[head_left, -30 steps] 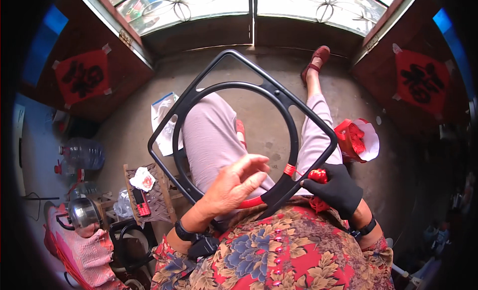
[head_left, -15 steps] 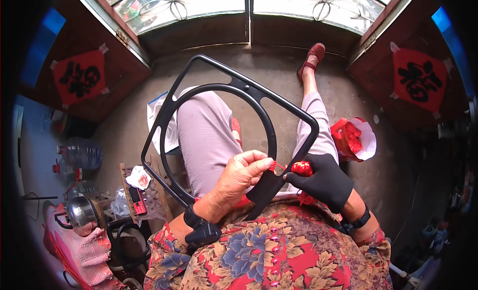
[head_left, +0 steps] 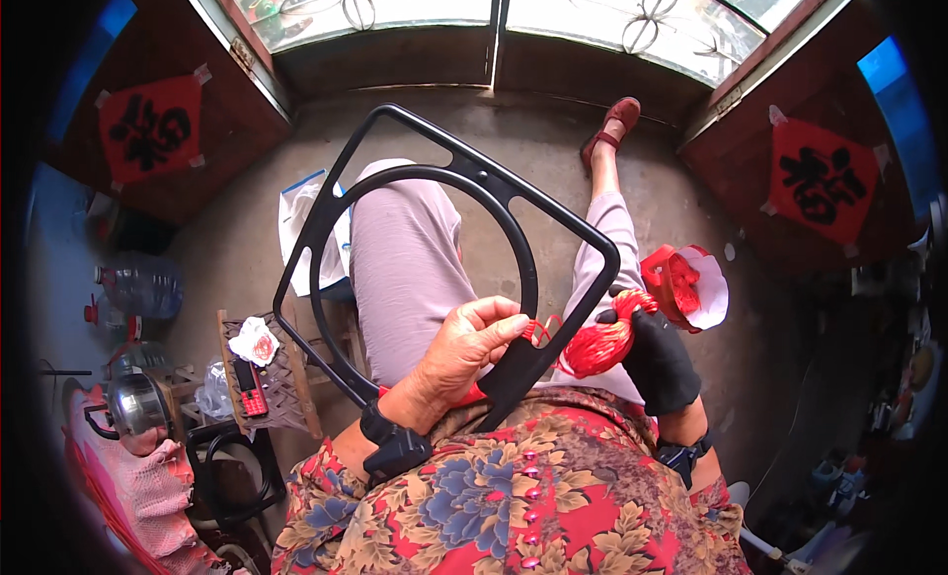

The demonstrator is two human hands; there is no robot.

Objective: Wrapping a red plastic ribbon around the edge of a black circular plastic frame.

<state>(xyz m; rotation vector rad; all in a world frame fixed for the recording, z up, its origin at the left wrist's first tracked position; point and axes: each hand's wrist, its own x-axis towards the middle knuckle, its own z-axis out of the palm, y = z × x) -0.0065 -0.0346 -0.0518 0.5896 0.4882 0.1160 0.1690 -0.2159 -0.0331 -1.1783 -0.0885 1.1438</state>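
Observation:
A black frame [head_left: 555, 205], a rounded square with a ring inside it, rests tilted across my lap. Bare, my left hand [head_left: 464, 353] is closed at the frame's near right side. Its thumb and forefinger pinch red cord [head_left: 534, 331] where coils of it wrap the ring. From there a thin strand runs right to a hank of shiny red cord [head_left: 602, 346]. My right hand [head_left: 664, 360], in a black glove, is closed round the hank's upper part. Most of the hank hangs out to the left of the glove, by the frame's near right corner.
A red bag [head_left: 681, 288] with red cord inside stands right of my legs. On the left, a low woven stool [head_left: 286, 389] bears a red phone [head_left: 251, 392] and crumpled tissue [head_left: 254, 341]. Beside it are a metal kettle [head_left: 138, 409] and plastic bottles [head_left: 145, 290]. Doors stand ahead.
My right hand has turned and moved slightly right, and more of the red hank now shows. My left hand keeps its pinch at the ring. The whole view has shifted a little.

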